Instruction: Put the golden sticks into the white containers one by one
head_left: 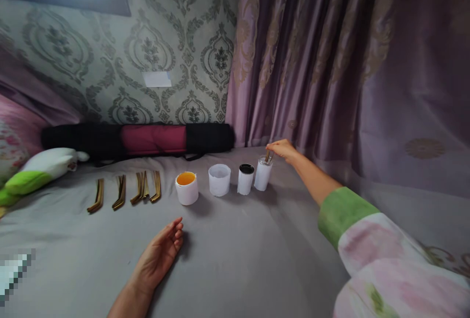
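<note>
At the right end of a row of containers, my right hand (284, 150) pinches a thin brass-coloured strip (268, 155) at the mouth of a tall white cylindrical container (262, 177). The strip's lower end is hidden by the rim. Beside it stands a white can with a dark inside (245, 181). Farther left are a translucent white tub (219, 183) and a white tub with an orange inside (187, 193). My left hand (163, 247) lies empty on the grey sheet, its fingers loosely bent and apart, in front of the orange tub.
Several bent brass-coloured strips (119, 193) lie in small groups on the grey sheet (227, 259) at left. Behind them are a black and maroon roll (154, 139) and a green and white plush toy (40, 173). Purple curtains (293, 63) hang at the right.
</note>
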Demonstrator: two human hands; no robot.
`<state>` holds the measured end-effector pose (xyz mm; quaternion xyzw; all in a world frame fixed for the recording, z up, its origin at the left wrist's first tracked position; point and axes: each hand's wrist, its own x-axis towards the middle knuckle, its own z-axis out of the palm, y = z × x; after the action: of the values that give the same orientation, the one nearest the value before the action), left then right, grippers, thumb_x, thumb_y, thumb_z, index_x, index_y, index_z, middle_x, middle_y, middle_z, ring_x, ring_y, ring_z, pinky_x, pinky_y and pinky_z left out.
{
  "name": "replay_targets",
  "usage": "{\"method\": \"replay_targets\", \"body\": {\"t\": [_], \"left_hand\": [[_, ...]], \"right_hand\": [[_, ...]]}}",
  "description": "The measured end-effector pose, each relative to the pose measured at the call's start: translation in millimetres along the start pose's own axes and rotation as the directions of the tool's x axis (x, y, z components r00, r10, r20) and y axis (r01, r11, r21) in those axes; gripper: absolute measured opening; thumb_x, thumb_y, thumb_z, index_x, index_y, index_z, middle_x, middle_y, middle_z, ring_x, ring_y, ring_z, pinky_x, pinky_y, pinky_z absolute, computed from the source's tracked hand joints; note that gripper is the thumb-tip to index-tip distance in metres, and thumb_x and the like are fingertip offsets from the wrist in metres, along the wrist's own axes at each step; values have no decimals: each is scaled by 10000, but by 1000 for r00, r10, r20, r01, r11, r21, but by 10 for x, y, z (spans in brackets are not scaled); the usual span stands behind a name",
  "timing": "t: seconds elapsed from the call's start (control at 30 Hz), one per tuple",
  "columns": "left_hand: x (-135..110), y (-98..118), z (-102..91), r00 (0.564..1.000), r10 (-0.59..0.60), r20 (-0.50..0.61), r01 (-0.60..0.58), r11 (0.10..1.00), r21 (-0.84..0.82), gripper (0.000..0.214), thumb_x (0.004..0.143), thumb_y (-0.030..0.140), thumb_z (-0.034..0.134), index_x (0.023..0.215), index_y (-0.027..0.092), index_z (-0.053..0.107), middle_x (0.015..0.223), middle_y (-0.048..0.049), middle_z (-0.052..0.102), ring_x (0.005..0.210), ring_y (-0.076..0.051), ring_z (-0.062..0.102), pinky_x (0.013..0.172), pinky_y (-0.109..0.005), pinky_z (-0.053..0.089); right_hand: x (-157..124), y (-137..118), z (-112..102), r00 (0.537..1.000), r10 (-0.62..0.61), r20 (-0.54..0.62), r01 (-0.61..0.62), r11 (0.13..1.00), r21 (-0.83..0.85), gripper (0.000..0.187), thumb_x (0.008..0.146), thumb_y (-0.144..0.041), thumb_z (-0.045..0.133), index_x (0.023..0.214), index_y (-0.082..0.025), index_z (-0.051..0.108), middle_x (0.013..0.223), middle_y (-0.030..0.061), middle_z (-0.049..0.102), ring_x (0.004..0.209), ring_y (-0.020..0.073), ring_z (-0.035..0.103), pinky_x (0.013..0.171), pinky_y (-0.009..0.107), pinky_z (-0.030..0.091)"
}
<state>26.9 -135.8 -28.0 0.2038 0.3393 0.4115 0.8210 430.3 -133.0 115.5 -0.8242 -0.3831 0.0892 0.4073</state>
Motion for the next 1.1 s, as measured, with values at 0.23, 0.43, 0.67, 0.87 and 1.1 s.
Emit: {"method": "replay_targets", "body": {"t": [0.23,0.43,0.67,0.87,1.1], "left_hand": [[21,-1,-12,1000,2,4,-2,1000,6,197,795,39,434,920,46,586,746,-62,532,570,-78,497,448,-188,436],[40,-5,-31,1000,3,10,-3,1000,9,193,791,47,450,921,55,592,753,-60,532,574,-77,496,455,-187,441],[23,-5,-19,1000,7,10,-8,1000,17,191,790,51,453,912,55,599,764,-62,532,583,-79,500,466,-189,448],[-16,12,38,1000,-2,-2,2,1000,3,182,790,49,448,888,49,601,736,-60,528,553,-73,489,443,-186,435],[1,11,25,1000,2,-2,-2,1000,14,179,781,48,462,891,47,603,736,-63,538,559,-78,499,465,-195,454]], "right_hand": [[-20,-2,21,998,68,3,-68,997,40,179,642,-265,610,708,-124,699,634,34,630,577,98,512,494,198,349],[-28,39,58,994,100,37,-102,993,62,168,661,-244,587,698,-115,690,643,37,628,551,83,489,471,193,330],[-47,16,73,989,138,53,-142,987,72,109,628,-201,606,666,-118,667,593,19,600,520,77,468,442,191,300],[-63,-13,79,981,183,66,-189,978,93,85,627,-186,595,660,-132,651,620,18,607,527,78,477,453,197,313],[-27,20,110,974,221,57,-227,966,127,83,611,-200,605,640,-128,635,645,28,617,536,83,484,456,201,322]]}}
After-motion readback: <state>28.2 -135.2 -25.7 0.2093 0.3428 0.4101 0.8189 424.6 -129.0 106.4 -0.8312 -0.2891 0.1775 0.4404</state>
